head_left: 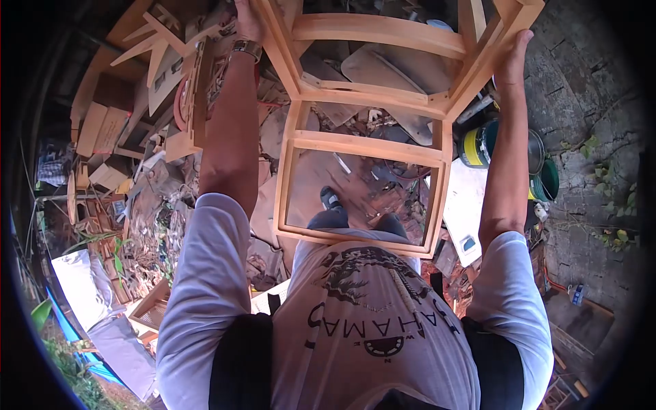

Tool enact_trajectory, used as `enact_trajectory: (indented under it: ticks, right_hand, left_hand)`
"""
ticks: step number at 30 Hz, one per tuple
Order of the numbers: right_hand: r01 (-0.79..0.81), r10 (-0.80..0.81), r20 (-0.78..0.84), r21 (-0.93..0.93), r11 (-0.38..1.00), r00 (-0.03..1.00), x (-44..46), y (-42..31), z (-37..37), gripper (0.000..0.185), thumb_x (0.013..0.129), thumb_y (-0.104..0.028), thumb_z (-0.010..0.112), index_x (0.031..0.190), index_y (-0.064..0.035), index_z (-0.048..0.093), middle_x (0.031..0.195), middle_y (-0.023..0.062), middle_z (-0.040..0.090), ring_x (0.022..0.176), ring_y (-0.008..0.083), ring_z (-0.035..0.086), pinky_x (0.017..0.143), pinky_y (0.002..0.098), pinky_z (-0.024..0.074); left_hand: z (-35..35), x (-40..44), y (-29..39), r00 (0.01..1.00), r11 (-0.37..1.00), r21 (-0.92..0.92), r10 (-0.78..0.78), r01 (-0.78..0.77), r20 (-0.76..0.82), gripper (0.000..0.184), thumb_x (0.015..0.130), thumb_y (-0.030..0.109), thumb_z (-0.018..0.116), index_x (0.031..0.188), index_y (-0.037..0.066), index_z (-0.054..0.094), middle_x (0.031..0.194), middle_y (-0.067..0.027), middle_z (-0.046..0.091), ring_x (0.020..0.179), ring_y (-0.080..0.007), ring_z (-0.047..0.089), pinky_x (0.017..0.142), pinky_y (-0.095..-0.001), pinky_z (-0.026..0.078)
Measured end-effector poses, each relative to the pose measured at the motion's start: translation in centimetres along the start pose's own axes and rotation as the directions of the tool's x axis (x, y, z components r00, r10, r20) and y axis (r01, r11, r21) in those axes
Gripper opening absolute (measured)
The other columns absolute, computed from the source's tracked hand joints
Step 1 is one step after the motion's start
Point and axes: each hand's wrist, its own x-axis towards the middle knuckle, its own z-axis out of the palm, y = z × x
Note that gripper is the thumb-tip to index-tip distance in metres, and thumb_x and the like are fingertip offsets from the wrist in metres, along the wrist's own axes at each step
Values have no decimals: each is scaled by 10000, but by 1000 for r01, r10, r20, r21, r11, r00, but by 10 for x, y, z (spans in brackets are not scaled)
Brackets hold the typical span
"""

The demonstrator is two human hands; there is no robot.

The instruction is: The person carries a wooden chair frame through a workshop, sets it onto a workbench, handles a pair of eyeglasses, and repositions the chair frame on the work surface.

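Note:
A bare wooden chair frame (366, 142) is held up in front of my chest, its open rectangular end near my shirt. My left hand (250, 22), at the top edge of the view, is closed on the frame's left side member; its fingertips are cut off or hidden. On the opposite side, my right hand (511, 60) grips the right member, thumb along the outside and fingers mostly hidden behind the wood. Through the openings of the frame I see the littered floor and my foot (331, 198).
Green buckets with yellow bands (474, 147) stand by the grey wall (581, 137) at right. A white board (466, 205) lies below them. Wood scraps and cardboard (102, 130) pile up at left. A star-shaped wooden piece (160, 37) sits at upper left.

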Motion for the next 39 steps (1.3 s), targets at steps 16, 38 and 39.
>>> enact_trajectory:
  ticks: [16,38,39]
  right_hand:
    - [-4,4,4,-58,998,1000,131,87,65,893,926,-754,282,1479,-55,326,1466,101,397,1358,235,365,1135,377,278]
    - [-61,59,47,46,997,997,265,183,143,867,925,-746,314,1469,-71,352,1463,94,413,1349,226,395,1120,373,316]
    - [-55,53,41,35,998,998,268,183,146,864,926,-744,315,1464,-69,358,1459,94,417,1347,225,398,1118,372,318]
  left_hand:
    - [-21,155,-71,998,998,12,61,-61,-8,908,793,876,354,1201,88,543,924,-126,670,757,-292,664,718,-425,551]
    - [-53,328,-159,988,999,-4,-53,54,145,955,730,923,359,1132,81,558,847,-128,661,722,-315,653,702,-442,541]
    - [-54,336,-160,985,996,-44,-73,80,153,963,724,929,353,1124,78,560,842,-134,661,717,-315,653,697,-439,539]
